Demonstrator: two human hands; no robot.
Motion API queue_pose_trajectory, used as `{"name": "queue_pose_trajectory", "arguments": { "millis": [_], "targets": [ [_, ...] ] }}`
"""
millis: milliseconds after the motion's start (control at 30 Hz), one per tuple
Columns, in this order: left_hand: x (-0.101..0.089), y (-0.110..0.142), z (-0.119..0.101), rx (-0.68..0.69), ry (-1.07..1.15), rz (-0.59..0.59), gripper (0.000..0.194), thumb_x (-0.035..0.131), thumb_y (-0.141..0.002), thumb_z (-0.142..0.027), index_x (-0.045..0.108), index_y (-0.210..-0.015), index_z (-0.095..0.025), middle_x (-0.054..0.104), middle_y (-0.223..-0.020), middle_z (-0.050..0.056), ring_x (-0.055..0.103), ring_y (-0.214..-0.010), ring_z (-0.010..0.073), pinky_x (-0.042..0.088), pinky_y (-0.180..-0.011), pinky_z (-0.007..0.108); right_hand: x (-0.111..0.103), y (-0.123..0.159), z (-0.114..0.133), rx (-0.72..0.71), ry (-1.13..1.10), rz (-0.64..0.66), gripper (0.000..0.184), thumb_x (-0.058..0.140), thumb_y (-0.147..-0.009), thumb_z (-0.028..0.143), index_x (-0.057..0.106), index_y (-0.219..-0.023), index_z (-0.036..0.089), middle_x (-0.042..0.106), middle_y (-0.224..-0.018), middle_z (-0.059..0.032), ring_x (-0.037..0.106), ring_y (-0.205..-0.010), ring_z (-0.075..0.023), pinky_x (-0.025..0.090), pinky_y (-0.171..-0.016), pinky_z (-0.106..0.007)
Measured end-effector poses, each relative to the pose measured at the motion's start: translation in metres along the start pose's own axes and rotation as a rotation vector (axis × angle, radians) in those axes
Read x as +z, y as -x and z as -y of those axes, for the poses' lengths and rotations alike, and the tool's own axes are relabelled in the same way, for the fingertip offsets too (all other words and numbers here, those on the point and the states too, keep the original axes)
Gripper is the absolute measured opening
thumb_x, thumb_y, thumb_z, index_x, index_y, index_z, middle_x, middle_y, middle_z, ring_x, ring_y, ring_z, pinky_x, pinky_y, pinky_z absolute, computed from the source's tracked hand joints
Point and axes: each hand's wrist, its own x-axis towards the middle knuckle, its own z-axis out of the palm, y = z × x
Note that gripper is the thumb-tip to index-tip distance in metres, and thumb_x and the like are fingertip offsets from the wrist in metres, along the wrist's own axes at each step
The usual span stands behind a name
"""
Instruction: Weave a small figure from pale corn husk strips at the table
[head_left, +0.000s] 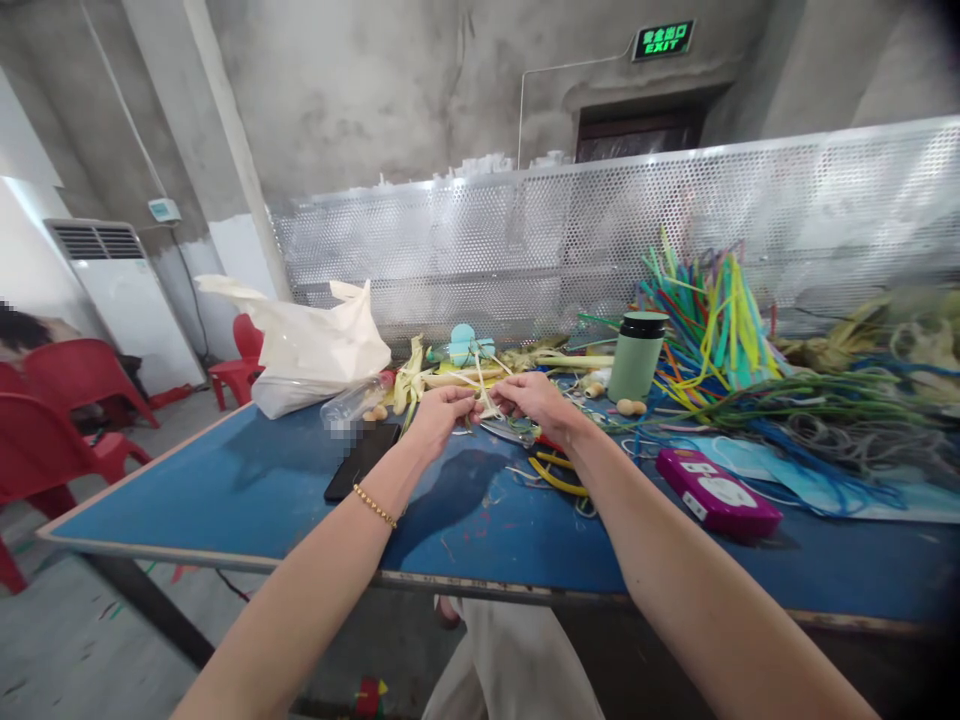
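Pale, thin strips (489,408), perhaps dried plant husk, are pinched between my two hands above the middle of the blue table (262,510). My left hand (441,413), below a gold bead bracelet (375,505), has thumb and fingers closed on one side of them. On the other side, my right hand (536,400) pinches them too, with its fingertips close to the left ones. How the strips join is too small to tell. Near my right wrist lie yellow-handled pliers (559,475). A black phone (360,462) rests flat by my left forearm.
A white plastic bag (322,340) and a clear bottle (349,400) stand at left. A green jar (637,360), colourful pipe cleaners (720,330), green and blue cords (810,440) and a purple box (716,495) lie right. Behind rises a perforated metal panel (480,240).
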Motion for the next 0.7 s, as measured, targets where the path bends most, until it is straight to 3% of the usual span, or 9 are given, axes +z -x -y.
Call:
{"name": "queue_pose_trajectory", "arguments": {
  "millis": [133,233,533,700],
  "targets": [
    [0.000,0.001,0.000,-0.008,0.034,0.008,0.021,0.078,-0.064,-0.014,0.067,-0.081,-0.009,0.068,-0.070,0.006,0.060,-0.055,0.0121,0.046,-0.060,0.027,0.003,0.001,-0.004,-0.129,0.040,0.070,0.028,0.064,-0.079,0.036,0.066,-0.064,0.013,0.060,-0.055,-0.0007,0.048,-0.052,-0.0097,0.035,-0.050,-0.023],
    [0.001,0.001,0.001,-0.006,0.013,0.038,0.020,0.079,-0.063,-0.016,0.068,-0.078,-0.009,0.068,-0.070,0.006,0.060,-0.055,0.0122,0.044,-0.058,0.027,0.005,0.000,-0.007,-0.205,0.078,0.066,0.023,0.068,-0.074,0.032,0.065,-0.059,0.014,0.059,-0.053,0.0005,0.048,-0.051,-0.0091,0.035,-0.051,-0.022],
    [0.000,0.000,-0.002,-0.068,0.022,0.025,0.027,0.081,-0.062,-0.026,0.074,-0.084,-0.010,0.072,-0.077,0.009,0.061,-0.060,0.0150,0.041,-0.056,0.027,0.005,0.004,0.004,-0.116,0.069,-0.051,0.017,0.063,-0.072,0.019,0.063,-0.055,0.014,0.062,-0.052,-0.0020,0.055,-0.051,-0.0109,0.043,-0.053,-0.022],
    [0.000,0.000,-0.002,-0.057,0.020,0.080,0.033,0.087,-0.059,-0.032,0.075,-0.082,-0.010,0.072,-0.078,0.009,0.061,-0.062,0.0145,0.043,-0.061,0.028,0.005,0.005,0.004,-0.109,0.038,-0.010,0.017,0.064,-0.072,0.016,0.064,-0.055,0.014,0.063,-0.053,-0.0019,0.057,-0.051,-0.0107,0.043,-0.052,-0.021]
  ]
}}
